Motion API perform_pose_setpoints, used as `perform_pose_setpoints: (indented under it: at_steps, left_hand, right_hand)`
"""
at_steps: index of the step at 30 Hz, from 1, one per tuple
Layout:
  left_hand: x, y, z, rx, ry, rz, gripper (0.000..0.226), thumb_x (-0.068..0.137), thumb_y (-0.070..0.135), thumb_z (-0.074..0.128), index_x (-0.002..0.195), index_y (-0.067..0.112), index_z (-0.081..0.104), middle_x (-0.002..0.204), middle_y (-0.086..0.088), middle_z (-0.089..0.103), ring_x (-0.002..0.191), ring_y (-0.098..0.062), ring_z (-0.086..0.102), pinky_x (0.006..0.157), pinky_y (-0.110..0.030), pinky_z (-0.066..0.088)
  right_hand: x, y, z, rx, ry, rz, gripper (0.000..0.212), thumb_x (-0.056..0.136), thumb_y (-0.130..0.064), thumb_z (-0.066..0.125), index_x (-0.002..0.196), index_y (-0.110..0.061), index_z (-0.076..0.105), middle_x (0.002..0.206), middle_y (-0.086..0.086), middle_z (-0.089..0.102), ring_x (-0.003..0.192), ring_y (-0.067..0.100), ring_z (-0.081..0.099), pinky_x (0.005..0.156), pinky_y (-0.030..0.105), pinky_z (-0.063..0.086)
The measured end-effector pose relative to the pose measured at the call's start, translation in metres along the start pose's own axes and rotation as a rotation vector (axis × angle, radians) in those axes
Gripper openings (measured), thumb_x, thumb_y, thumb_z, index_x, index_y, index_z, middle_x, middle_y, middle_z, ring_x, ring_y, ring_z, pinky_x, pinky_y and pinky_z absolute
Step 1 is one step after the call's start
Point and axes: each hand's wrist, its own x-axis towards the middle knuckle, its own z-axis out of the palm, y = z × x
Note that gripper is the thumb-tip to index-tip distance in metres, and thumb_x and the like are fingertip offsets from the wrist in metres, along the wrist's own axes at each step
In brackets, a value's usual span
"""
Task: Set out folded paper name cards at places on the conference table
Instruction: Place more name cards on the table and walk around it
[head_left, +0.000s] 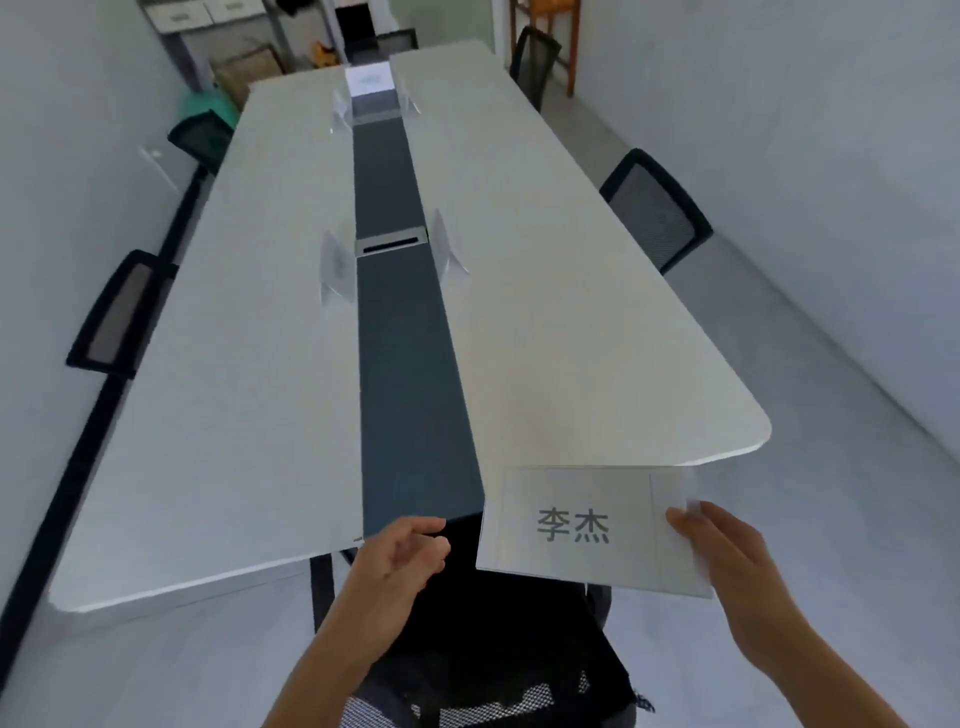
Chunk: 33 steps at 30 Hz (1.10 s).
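My right grip (719, 545) pinches the name card (576, 525) by its right end. Its long axis runs left-right, print facing me. My left grip (402, 553) hangs half-curled, holding nothing, at the bench (571, 338) end.

far name cards (340, 106) blurred, print unreadable

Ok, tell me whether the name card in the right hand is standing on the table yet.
Not yet. The right hand holds the name card in the air off the conference table end, printed face up.
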Motion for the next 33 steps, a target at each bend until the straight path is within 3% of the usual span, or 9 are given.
perform_pose_setpoints:
  at_steps: [6, 9, 14, 18, 23, 26, 28, 31, 33]
  left_hand:
    - [0.016, 0.011, -0.005, 0.073, 0.173, -0.04, 0.015, 0.087, 0.03, 0.062, 0.102, 0.034, 0.064, 0.1, 0.01, 0.07, 0.098, -0.006, 0.065, 0.093, -0.032, 0.049]
    - [0.033, 0.02, -0.015, 0.241, 0.169, 0.001, 0.031, 0.084, 0.038, 0.064, 0.112, 0.04, 0.052, 0.114, 0.03, 0.052, 0.104, 0.006, 0.052, 0.096, -0.027, 0.044]
    - [0.092, 0.036, -0.046, 0.539, -0.108, 0.052, 0.071, 0.069, 0.052, 0.074, 0.13, 0.046, 0.039, 0.126, 0.028, 0.045, 0.113, 0.0, 0.046, 0.1, -0.028, 0.041]
    - [0.152, 0.034, -0.078, 0.491, -0.37, -0.019, 0.049, 0.063, 0.044, 0.082, 0.107, 0.037, 0.062, 0.104, 0.02, 0.069, 0.098, -0.001, 0.063, 0.091, -0.032, 0.051]
    - [0.228, 0.012, -0.114, 0.447, -0.425, -0.023, 0.036, 0.067, 0.033, 0.082, 0.099, 0.031, 0.066, 0.107, 0.01, 0.07, 0.098, -0.012, 0.064, 0.085, -0.026, 0.055]
    - [0.276, -0.001, -0.132, 0.497, -0.405, 0.007, 0.041, 0.067, 0.035, 0.082, 0.103, 0.028, 0.065, 0.11, 0.007, 0.068, 0.098, -0.015, 0.063, 0.086, -0.03, 0.056]
    - [0.309, -0.006, -0.146, 0.565, -0.338, 0.037, 0.048, 0.065, 0.04, 0.081, 0.108, 0.027, 0.064, 0.115, 0.005, 0.066, 0.1, -0.016, 0.061, 0.088, -0.034, 0.055]
    - [0.355, 0.002, -0.164, 0.714, -0.177, 0.142, 0.058, 0.065, 0.045, 0.08, 0.117, 0.026, 0.061, 0.118, 0.002, 0.066, 0.101, -0.02, 0.062, 0.086, -0.031, 0.051]
    - [0.383, 0.013, -0.169, 0.867, -0.076, 0.243, 0.055, 0.07, 0.045, 0.076, 0.119, 0.024, 0.059, 0.116, 0.0, 0.068, 0.099, -0.022, 0.063, 0.08, -0.027, 0.044]
  right_hand:
    - [0.072, -0.02, 0.024, -0.055, -0.262, -0.006, 0.025, 0.084, -0.024, 0.064, 0.09, 0.0, 0.065, 0.079, 0.004, 0.068, 0.075, 0.02, 0.059, 0.065, 0.029, 0.044]
    - [0.094, -0.025, 0.051, -0.074, -0.396, 0.01, 0.039, 0.071, -0.034, 0.061, 0.089, 0.001, 0.062, 0.075, 0.001, 0.069, 0.067, 0.011, 0.065, 0.057, 0.02, 0.047]
    - [0.128, -0.034, 0.101, -0.099, -0.567, -0.026, 0.037, 0.07, -0.037, 0.064, 0.08, -0.003, 0.055, 0.071, -0.001, 0.063, 0.07, 0.017, 0.06, 0.061, 0.024, 0.044]
    - [0.156, -0.038, 0.148, -0.133, -0.62, -0.098, 0.04, 0.064, -0.045, 0.063, 0.083, -0.009, 0.06, 0.08, 0.004, 0.066, 0.075, 0.016, 0.064, 0.067, 0.025, 0.047]
    - [0.196, -0.033, 0.208, -0.214, -0.589, -0.114, 0.041, 0.065, -0.049, 0.058, 0.09, -0.017, 0.058, 0.092, 0.008, 0.068, 0.082, 0.016, 0.068, 0.065, 0.021, 0.052]
    - [0.228, -0.023, 0.24, -0.247, -0.53, -0.091, 0.028, 0.074, -0.047, 0.054, 0.088, -0.024, 0.056, 0.093, 0.001, 0.066, 0.086, 0.016, 0.065, 0.063, 0.018, 0.052]
    - [0.254, -0.006, 0.255, -0.277, -0.399, -0.111, 0.037, 0.081, -0.055, 0.044, 0.102, -0.029, 0.058, 0.107, -0.004, 0.066, 0.099, 0.016, 0.064, 0.073, 0.02, 0.053]
    - [0.296, 0.039, 0.258, -0.778, -0.117, -0.114, 0.062, 0.089, -0.065, 0.023, 0.137, -0.03, 0.041, 0.148, -0.002, 0.042, 0.135, 0.023, 0.04, 0.107, 0.042, 0.037]
    - [0.309, 0.072, 0.254, -1.227, -0.076, -0.135, 0.074, 0.088, -0.067, 0.01, 0.147, -0.025, 0.027, 0.158, 0.005, 0.023, 0.145, 0.028, 0.021, 0.114, 0.046, 0.024]
